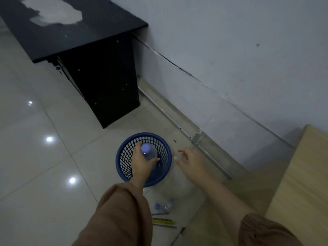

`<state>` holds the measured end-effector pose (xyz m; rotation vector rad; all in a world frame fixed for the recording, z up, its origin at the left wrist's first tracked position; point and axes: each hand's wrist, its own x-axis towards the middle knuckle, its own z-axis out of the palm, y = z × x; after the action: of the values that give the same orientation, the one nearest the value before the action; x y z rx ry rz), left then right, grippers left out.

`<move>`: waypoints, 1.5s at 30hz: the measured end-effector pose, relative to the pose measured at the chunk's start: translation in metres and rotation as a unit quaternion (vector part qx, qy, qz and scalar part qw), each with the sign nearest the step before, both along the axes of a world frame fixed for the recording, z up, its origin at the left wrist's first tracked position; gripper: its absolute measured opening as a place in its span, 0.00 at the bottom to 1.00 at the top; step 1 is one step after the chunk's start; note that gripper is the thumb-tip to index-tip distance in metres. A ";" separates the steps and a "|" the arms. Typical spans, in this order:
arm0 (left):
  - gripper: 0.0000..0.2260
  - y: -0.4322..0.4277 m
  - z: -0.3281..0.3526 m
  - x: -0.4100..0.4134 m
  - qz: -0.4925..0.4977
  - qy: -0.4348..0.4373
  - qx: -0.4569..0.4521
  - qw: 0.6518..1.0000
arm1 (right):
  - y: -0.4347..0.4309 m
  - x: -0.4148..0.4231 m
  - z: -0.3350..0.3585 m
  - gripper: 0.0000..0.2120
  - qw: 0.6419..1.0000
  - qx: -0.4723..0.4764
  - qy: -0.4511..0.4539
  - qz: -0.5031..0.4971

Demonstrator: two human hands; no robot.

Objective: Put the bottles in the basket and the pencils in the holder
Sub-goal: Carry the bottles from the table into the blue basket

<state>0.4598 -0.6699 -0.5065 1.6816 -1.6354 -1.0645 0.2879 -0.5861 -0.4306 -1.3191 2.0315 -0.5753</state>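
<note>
Basket (122,157) on floor (44,174), near wall (230,50). Desk (99,77) behind basket, against wall. Bottle (150,153) over basket opening. Second bottle (164,206) on floor before basket; pencils (163,221) just before it. Wooden surface (301,183) right.

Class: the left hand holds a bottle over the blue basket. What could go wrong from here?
1. The bottle could tip the light basket if it strikes the rim when the left hand lets go.
2. The second bottle and pencils lie near the person's arms and could get kicked or rolled away.
</note>
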 end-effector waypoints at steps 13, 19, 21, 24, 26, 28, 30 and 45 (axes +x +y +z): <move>0.38 -0.004 -0.116 -0.007 0.031 -0.039 0.094 0.994 | -0.032 -0.010 -0.108 0.21 0.993 0.103 0.042 0.042; 0.38 0.012 -0.086 -0.010 -0.054 -0.129 0.116 0.983 | -0.015 -0.012 -0.084 0.20 0.993 0.112 0.012 0.031; 0.38 0.016 -0.062 -0.016 -0.086 -0.145 0.107 0.980 | -0.012 -0.013 -0.064 0.21 0.993 0.117 0.008 0.021; 0.37 0.026 -0.020 -0.028 -0.100 -0.139 0.101 0.980 | -0.001 -0.015 -0.024 0.21 0.995 0.096 0.014 0.003; 0.34 0.034 0.018 -0.043 -0.093 -0.114 0.071 0.987 | 0.009 -0.019 0.009 0.21 0.997 0.067 0.019 -0.014; 0.31 0.045 0.061 -0.061 -0.088 -0.071 0.039 0.993 | 0.025 -0.025 0.043 0.19 0.999 0.028 0.020 -0.040; 0.27 0.059 0.105 -0.082 -0.072 -0.025 0.030 0.997 | 0.046 -0.038 0.079 0.18 0.997 -0.013 0.030 -0.071; 0.15 0.361 0.277 -0.272 -0.369 0.056 -0.134 0.918 | 0.388 -0.164 0.225 0.15 0.916 -0.153 0.104 -0.356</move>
<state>0.1876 -0.3090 -0.2295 0.8003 -2.2825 -1.1582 0.1238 -0.1985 -0.2053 -0.7768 2.6853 -1.1531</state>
